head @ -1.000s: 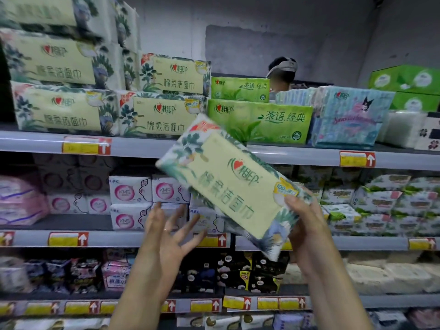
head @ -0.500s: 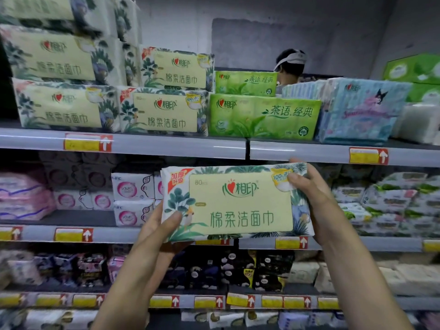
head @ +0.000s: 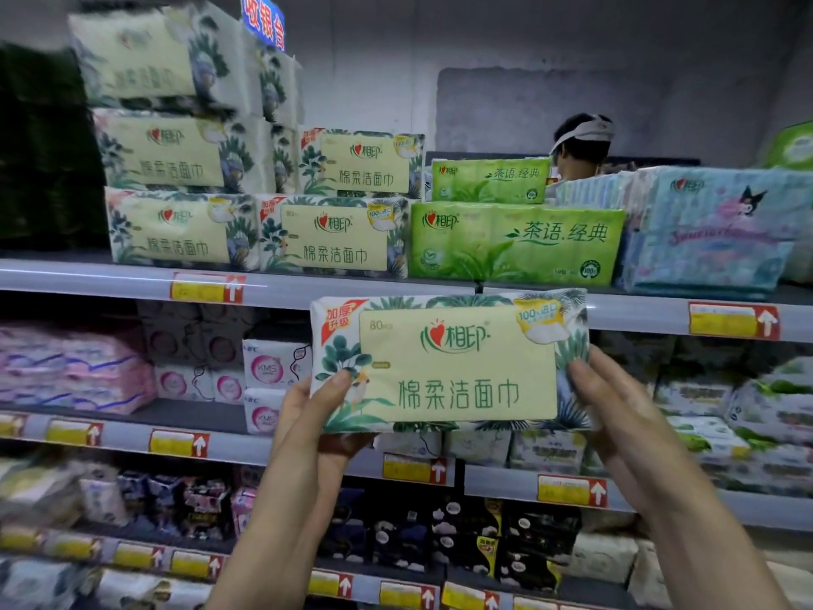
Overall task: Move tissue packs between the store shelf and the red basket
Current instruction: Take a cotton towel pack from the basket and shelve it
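I hold a pale yellow tissue pack (head: 453,367) with green leaf print level in front of the shelves, just below the top shelf's edge (head: 110,277). My left hand (head: 316,416) grips its lower left end, thumb on the front. My right hand (head: 616,411) grips its right end. Matching packs are stacked on the top shelf, the nearest (head: 334,235) up and to the left of the held one. The red basket is not in view.
Green tissue packs (head: 514,244) and a blue cartoon-print bundle (head: 712,231) fill the top shelf's right side. Pink and white packs (head: 268,367) sit on the shelf below. A person's head (head: 583,145) shows behind the shelving. A blue sign (head: 264,19) hangs above.
The pack went from tilted in my right hand alone to level with both hands on it. The view has shifted up slightly toward the top shelf.
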